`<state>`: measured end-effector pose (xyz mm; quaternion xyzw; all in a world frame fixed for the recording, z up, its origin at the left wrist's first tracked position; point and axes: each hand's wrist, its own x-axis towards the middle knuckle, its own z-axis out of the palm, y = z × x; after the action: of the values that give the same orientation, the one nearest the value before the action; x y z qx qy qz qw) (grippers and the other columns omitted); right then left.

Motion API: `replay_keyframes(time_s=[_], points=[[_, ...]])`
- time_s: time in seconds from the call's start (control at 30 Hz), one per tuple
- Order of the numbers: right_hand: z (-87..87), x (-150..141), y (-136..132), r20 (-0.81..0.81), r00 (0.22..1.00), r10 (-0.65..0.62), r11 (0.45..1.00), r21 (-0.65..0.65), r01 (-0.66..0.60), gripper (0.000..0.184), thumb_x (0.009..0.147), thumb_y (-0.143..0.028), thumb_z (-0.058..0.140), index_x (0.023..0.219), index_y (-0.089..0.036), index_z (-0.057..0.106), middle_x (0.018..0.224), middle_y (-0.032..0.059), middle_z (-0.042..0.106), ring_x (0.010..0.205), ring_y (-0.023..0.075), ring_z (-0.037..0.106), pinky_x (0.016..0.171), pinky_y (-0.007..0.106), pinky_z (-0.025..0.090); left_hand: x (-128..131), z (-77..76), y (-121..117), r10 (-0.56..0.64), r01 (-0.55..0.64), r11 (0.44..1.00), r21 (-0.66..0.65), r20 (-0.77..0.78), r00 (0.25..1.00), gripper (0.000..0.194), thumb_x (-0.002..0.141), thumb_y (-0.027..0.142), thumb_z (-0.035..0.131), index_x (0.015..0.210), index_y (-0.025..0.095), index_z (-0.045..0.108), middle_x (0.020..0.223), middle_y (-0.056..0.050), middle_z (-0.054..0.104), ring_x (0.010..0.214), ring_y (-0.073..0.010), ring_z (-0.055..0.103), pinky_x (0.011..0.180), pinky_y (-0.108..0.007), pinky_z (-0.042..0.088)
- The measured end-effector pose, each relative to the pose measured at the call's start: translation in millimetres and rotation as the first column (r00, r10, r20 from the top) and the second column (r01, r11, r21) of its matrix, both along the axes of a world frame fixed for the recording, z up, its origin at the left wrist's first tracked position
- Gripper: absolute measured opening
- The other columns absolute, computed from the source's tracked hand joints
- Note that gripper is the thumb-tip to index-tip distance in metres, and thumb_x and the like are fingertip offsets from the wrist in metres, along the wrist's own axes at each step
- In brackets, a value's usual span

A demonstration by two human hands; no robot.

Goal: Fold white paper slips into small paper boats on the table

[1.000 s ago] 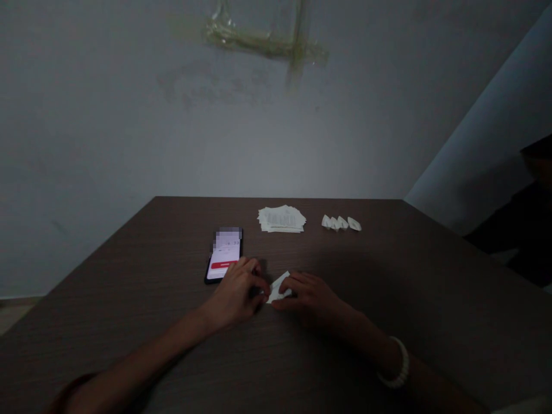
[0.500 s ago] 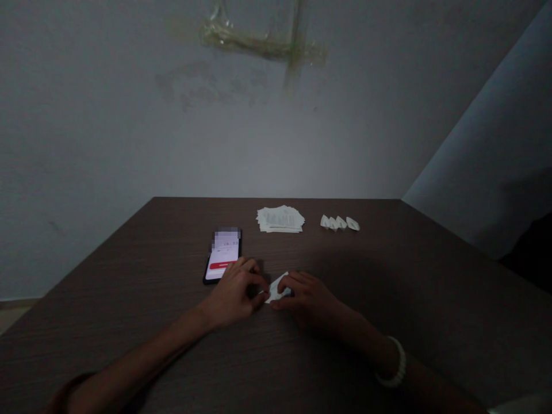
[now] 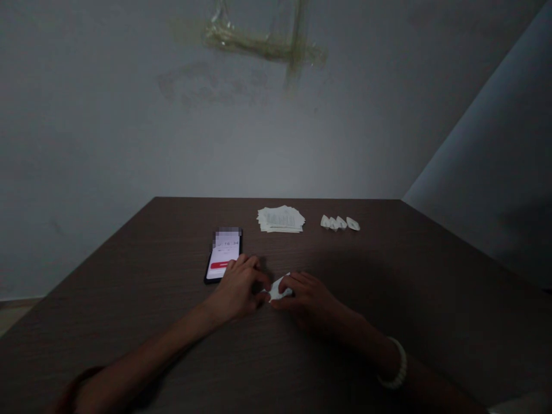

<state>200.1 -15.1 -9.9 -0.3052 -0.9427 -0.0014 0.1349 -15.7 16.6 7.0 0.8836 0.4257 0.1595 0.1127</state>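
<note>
The left hand [image 3: 237, 290] and the right hand [image 3: 308, 299] rest on a dark brown wood-grain table top [image 3: 129, 270], fingers curled inward and closed; a small folded white paper piece [image 3: 279, 289] sits between the two sets of fingertips, gripped from both sides and partly hidden by them; this opposed hold appears to steady it against the table; a black smartphone with a lit white-and-red screen [image 3: 223, 257] lies just beyond the left fingers; a flat stack of printed white sheets [image 3: 280, 219] lies well ahead of the fingertips; a row of small folded white paper shapes [image 3: 340, 223] lies well beyond the right fingers; a white beaded bracelet [image 3: 397, 363] circles the right wrist, behind them.
</note>
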Motion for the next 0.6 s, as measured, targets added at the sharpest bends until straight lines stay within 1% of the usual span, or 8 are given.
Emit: replay_keyframes(time_s=[0.07,0.17,0.23,0.27,0.33,0.4,0.47,0.6], points=[[-0.9,-1,0,-0.020,1.000,-0.001,1.000,-0.010,0.001,0.031,0.080,-0.015,0.061,0.108,-0.029,0.065,0.107,0.0061,0.058,0.094,0.0209,0.050,0.079,0.034,0.038,2,2.2,-1,0.010,-0.010,1.000,-0.009,-0.007,1.000,0.011,0.070,0.022,0.073,0.079,0.027,0.072,0.092,-0.004,0.053,0.093,-0.0278,0.046,0.076,-0.038,0.034],[-3.4,1,0,-0.132,0.991,-0.017,0.998,-0.060,0.010,0.031,0.081,-0.011,0.058,0.106,-0.028,0.067,0.105,0.0058,0.059,0.094,0.0200,0.051,0.080,0.034,0.039,3,4.4,0,0.014,-0.015,1.000,-0.021,-0.023,1.000,0.012,0.068,0.021,0.075,0.079,0.027,0.072,0.093,-0.004,0.053,0.094,-0.0280,0.046,0.077,-0.039,0.034],[-4.0,7,3,-0.246,0.969,-0.025,0.994,-0.112,-0.003,0.030,0.082,-0.009,0.056,0.103,-0.027,0.068,0.102,0.0045,0.060,0.093,0.0184,0.053,0.082,0.033,0.040,1,5.2,2,-0.008,0.007,1.000,-0.028,-0.028,1.000,0.013,0.068,0.021,0.076,0.079,0.027,0.073,0.094,-0.004,0.053,0.095,-0.0279,0.046,0.077,-0.038,0.034],[-3.6,11,5,-0.299,0.953,-0.050,0.993,-0.121,0.015,0.029,0.082,-0.009,0.055,0.102,-0.024,0.068,0.103,0.0053,0.061,0.094,0.0185,0.053,0.083,0.034,0.041,0,5.6,4,-0.027,0.026,0.999,-0.034,-0.028,0.999,0.014,0.068,0.021,0.077,0.080,0.028,0.073,0.095,-0.004,0.053,0.095,-0.0277,0.046,0.078,-0.038,0.034],[-1.8,19,10,-0.368,0.926,-0.086,0.991,-0.129,0.041,0.032,0.082,-0.006,0.052,0.107,-0.021,0.066,0.108,0.0070,0.061,0.098,0.0189,0.053,0.086,0.035,0.041,-3,6.1,7,-0.073,0.071,0.996,-0.056,-0.025,0.997,0.016,0.068,0.019,0.077,0.080,0.029,0.073,0.095,-0.004,0.054,0.095,-0.0269,0.047,0.078,-0.038,0.035],[0.3,24,14,-0.366,0.924,-0.109,0.986,-0.160,0.053,0.030,0.083,-0.008,0.053,0.107,-0.021,0.066,0.112,0.0075,0.061,0.098,0.0187,0.055,0.087,0.035,0.042,-7,6.3,9,-0.107,0.106,0.991,-0.077,-0.011,0.994,0.018,0.068,0.016,0.076,0.080,0.029,0.074,0.095,-0.003,0.055,0.095,-0.0262,0.047,0.079,-0.038,0.035],[1.0,25,16,-0.341,0.932,-0.120,0.980,-0.190,0.057,0.026,0.083,-0.010,0.056,0.104,-0.020,0.067,0.106,0.0070,0.063,0.095,0.0181,0.056,0.085,0.034,0.043,-9,6.3,10,-0.128,0.129,0.988,-0.081,0.011,0.992,0.020,0.068,0.013,0.074,0.080,0.028,0.074,0.096,-0.003,0.055,0.096,-0.0261,0.047,0.080,-0.039,0.035],[-2.9,20,16,-0.329,0.934,-0.143,0.971,-0.227,0.069,0.021,0.082,-0.011,0.058,0.099,-0.019,0.068,0.089,0.0047,0.067,0.083,0.0164,0.058,0.077,0.030,0.043,-10,6.3,12,-0.154,0.155,0.987,-0.034,0.018,0.988,0.021,0.069,0.010,0.071,0.081,0.028,0.073,0.097,-0.004,0.056,0.096,-0.0261,0.048,0.080,-0.039,0.035]])
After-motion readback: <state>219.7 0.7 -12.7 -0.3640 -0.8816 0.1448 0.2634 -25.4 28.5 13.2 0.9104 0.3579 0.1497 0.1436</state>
